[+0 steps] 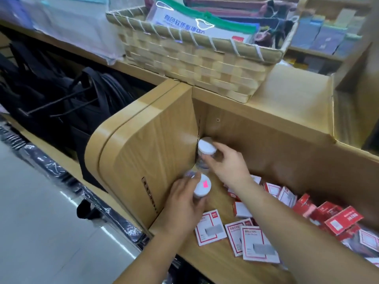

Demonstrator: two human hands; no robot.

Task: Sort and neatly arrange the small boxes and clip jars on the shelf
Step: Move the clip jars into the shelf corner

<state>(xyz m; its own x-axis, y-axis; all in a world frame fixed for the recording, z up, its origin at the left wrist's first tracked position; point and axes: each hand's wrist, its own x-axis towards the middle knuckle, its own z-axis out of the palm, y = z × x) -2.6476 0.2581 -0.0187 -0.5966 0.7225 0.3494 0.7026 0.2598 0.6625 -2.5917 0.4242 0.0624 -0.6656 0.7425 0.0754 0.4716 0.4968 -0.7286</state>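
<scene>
Near clip jar (202,186) stands upright, clamped in my left hand (182,203). Far clip jar (207,149) sits directly behind it in the shelf (276,144) corner, gripped by my right hand (227,165). Small boxes (254,240) lie scattered rightward, nearer my right hand.

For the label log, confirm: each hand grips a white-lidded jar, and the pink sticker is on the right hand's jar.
Not quite: the head view shows the pink sticker on the jar in the left hand; the jar in the right hand has a plain white lid. The rest holds.
</scene>
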